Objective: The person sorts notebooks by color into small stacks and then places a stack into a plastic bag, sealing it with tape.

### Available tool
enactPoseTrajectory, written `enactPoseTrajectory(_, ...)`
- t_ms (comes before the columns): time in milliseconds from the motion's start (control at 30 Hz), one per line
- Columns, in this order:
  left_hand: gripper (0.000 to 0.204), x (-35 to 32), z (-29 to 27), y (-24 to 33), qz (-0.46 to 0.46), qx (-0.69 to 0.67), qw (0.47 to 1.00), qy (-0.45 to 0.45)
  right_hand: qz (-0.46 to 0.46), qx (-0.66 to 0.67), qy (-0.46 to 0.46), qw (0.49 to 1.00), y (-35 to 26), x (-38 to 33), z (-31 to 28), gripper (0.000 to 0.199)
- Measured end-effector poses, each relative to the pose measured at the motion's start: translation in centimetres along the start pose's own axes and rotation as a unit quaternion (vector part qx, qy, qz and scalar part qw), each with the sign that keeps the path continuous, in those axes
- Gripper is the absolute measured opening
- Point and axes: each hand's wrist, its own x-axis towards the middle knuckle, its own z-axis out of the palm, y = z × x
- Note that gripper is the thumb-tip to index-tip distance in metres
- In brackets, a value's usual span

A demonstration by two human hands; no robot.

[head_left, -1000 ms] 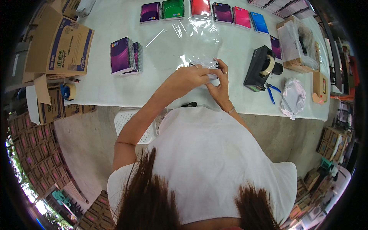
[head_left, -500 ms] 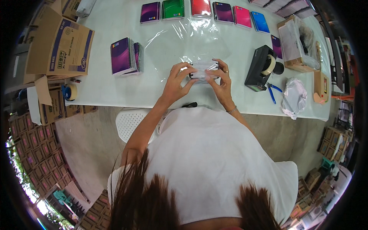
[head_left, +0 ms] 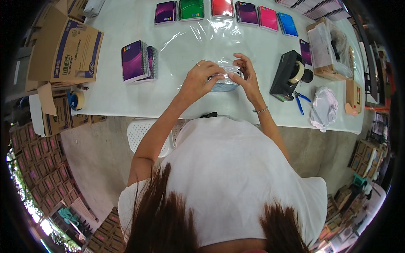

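Note:
A small bundle of notebooks (head_left: 224,87), bluish-grey on the side toward me, sits at the middle of the table inside clear plastic film (head_left: 230,67). My left hand (head_left: 202,79) is closed on the film over the bundle's top, thumb and fingers pressed together. From the other side my right hand (head_left: 249,79) grips the bundle and its film, thumb on top and fingers curled beyond the far right edge. The hands cover much of the bundle, so its covers are hidden. More loose film spreads over the table beyond it.
Purple spiral notebooks (head_left: 134,62) lie stacked to the left. Several colourful notebooks (head_left: 190,9) line the far side. On the right are a tape dispenser (head_left: 287,76), blue-handled pliers (head_left: 300,102) and crumpled plastic (head_left: 325,107). An open carton (head_left: 71,50) stands left; a white stool (head_left: 143,135) is below.
The bundle has tipped, so a bluish side now faces me where pale page edges showed. My left hand has closed over the top, and my right hand has shifted slightly right.

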Motion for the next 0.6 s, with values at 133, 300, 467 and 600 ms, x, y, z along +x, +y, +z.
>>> enactPoseTrajectory(133,0.027,0.9,0.3,1.1,-0.139,-0.112,0.982,0.064,0.044,-0.014,-0.063,0.997,-0.9,0.5,-0.7,0.040)
enactPoseTrajectory(300,0.022,0.7,0.7,-0.2,-0.112,-0.169,0.979,-0.025,0.022,-0.014,-0.063,0.998,0.0,0.0,-1.3,0.027)
enactPoseTrajectory(467,0.014,0.4,0.7,0.3,-0.115,-0.169,0.979,-0.009,-0.029,-0.114,-0.071,0.991,-2.0,-1.0,-0.5,0.026)
enactPoseTrajectory(600,0.014,0.3,1.0,0.6,-0.054,-0.101,0.993,0.015,-0.064,-0.224,-0.024,0.972,-2.8,-2.1,0.4,0.030)
